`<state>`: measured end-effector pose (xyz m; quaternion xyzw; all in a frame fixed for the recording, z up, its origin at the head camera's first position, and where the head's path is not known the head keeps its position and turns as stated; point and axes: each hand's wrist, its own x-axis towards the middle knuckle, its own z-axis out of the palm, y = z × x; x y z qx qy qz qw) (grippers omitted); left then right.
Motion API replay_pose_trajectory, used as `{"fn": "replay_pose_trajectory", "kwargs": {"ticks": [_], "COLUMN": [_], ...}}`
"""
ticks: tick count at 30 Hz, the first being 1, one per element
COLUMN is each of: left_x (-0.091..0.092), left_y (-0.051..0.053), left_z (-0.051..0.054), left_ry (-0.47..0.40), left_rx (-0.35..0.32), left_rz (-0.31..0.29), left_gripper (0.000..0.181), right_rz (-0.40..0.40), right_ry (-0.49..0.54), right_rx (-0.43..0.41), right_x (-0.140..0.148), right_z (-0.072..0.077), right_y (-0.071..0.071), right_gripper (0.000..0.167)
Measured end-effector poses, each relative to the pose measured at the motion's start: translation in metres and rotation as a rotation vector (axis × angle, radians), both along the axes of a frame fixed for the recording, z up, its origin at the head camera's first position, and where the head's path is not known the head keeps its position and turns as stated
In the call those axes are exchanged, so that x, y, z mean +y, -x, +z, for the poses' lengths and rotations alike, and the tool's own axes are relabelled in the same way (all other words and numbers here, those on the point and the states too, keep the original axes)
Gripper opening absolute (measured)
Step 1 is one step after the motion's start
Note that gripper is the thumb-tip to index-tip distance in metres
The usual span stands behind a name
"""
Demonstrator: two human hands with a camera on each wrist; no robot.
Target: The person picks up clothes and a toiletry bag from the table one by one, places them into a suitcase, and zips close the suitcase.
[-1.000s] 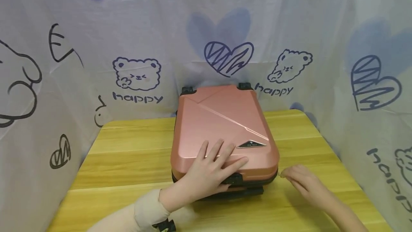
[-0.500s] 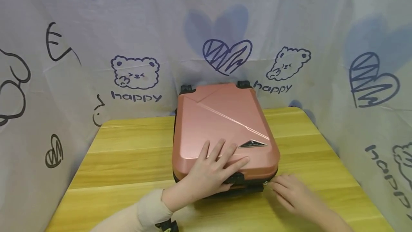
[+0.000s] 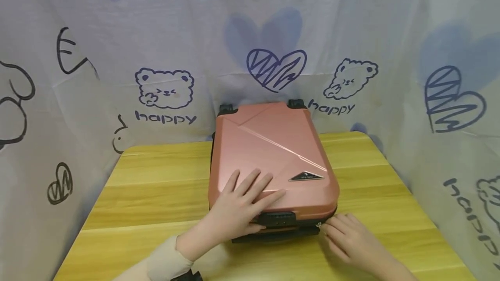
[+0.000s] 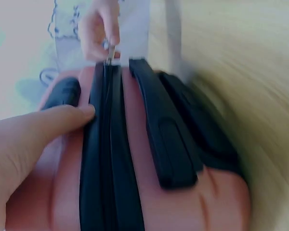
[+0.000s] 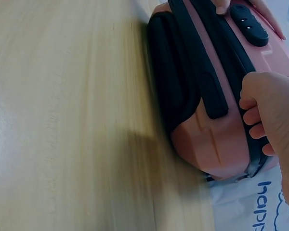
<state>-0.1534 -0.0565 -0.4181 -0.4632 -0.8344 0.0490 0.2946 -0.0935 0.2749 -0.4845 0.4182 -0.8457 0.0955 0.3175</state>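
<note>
A pink hard-shell suitcase point(image 3: 269, 142) lies flat on the wooden table, its wheels at the far end. My left hand point(image 3: 236, 211) rests on its near left part with fingers spread, the thumb touching the edge by the black lock point(image 3: 277, 219). At the near right corner my right hand point(image 3: 351, 237) pinches a small metal zipper pull point(image 3: 319, 225). In the left wrist view the pull point(image 4: 111, 52) stands at the end of the black zipper band point(image 4: 106, 144). The right wrist view shows curled fingers point(image 5: 252, 115) against the band.
The yellow wood-grain table point(image 3: 156, 185) extends on both sides of the suitcase. White cloth point(image 3: 211, 34) with bears, hearts and lettering hangs behind and at both sides. A black object point(image 3: 189, 276) shows below my left sleeve at the bottom edge.
My right hand has moved left to the suitcase's near edge with the zipper pull. My left hand has slid a little left, uncovering more of the lock.
</note>
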Motion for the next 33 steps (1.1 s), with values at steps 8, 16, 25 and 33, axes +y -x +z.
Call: {"fn": "replay_pose_trajectory", "kwargs": {"ticks": [8, 16, 25, 33], "left_x": [-0.009, -0.004, -0.007, -0.011], "left_y": [0.005, 0.006, 0.008, 0.009], "left_z": [-0.005, -0.006, -0.008, -0.007], "left_ry": [-0.046, -0.075, -0.122, -0.134], "left_rx": [0.095, 0.123, 0.144, 0.140], "left_rz": [-0.040, -0.060, -0.065, -0.064], "left_gripper": [0.108, 0.106, 0.102, 0.103], "right_rz": [0.017, 0.092, 0.101, 0.120], "right_ry": [0.011, -0.006, 0.035, 0.053], "right_rx": [0.020, 0.054, 0.077, 0.091], "right_x": [-0.011, -0.038, -0.055, -0.061], "right_z": [0.000, 0.001, 0.002, -0.001], "right_y": [-0.004, -0.005, -0.004, 0.001], "right_gripper": [0.038, 0.036, 0.037, 0.033]}}
